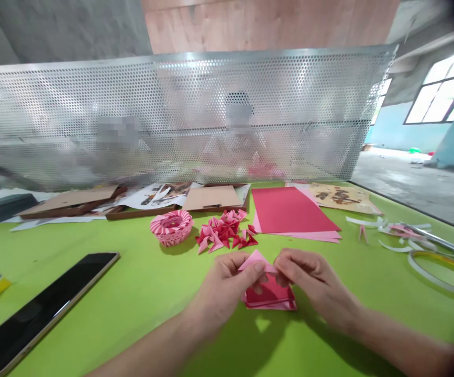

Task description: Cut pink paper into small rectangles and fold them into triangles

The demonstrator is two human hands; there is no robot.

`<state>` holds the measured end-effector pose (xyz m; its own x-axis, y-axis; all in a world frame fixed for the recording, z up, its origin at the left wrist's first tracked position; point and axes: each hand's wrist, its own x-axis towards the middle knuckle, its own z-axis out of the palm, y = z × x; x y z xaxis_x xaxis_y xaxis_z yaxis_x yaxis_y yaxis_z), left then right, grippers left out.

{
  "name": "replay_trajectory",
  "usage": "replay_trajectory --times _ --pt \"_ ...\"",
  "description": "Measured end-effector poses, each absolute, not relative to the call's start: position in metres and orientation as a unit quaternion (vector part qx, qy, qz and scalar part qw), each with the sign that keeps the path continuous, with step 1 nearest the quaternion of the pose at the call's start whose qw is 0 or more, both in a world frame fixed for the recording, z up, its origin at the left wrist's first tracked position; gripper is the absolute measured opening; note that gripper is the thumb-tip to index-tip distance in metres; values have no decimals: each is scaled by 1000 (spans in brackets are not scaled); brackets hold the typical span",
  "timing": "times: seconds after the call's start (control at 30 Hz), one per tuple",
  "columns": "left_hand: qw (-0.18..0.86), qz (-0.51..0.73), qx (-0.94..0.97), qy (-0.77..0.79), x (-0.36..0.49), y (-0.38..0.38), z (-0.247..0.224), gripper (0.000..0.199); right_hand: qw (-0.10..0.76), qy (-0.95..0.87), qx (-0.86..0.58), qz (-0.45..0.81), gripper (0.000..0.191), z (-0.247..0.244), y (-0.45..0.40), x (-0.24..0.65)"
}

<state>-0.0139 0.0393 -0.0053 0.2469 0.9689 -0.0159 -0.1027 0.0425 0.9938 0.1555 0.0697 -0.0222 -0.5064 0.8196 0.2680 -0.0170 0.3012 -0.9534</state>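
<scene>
Between my two hands is a small piece of pink paper [256, 257], folded to a triangle with its point away from me. My left hand [227, 283] pinches its left part, thumb on top. The fingers of my right hand [309, 275] are closed on its right corner. Just below lies a stack of small red and pink paper pieces [269, 294], partly covered by my fingers. Beyond my hands sits a heap of folded red and pink paper pieces [224, 230]. Left of the heap stands a round pink-and-red striped paper bowl [172, 228].
Large red and pink sheets [293, 209] lie at the back right. Scissors [442, 240], paper strips and a tape roll [446, 272] are at far right. A tablet [50, 309] lies at left. Picture boards [213, 198] line the back, before a perforated metal screen [179, 115].
</scene>
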Motion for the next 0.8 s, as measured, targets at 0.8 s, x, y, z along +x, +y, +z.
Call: replay_trajectory --times 0.8 --pt "485 439 599 462 -7 35 -2 19 399 -733 -311 455 20 -18 64 148"
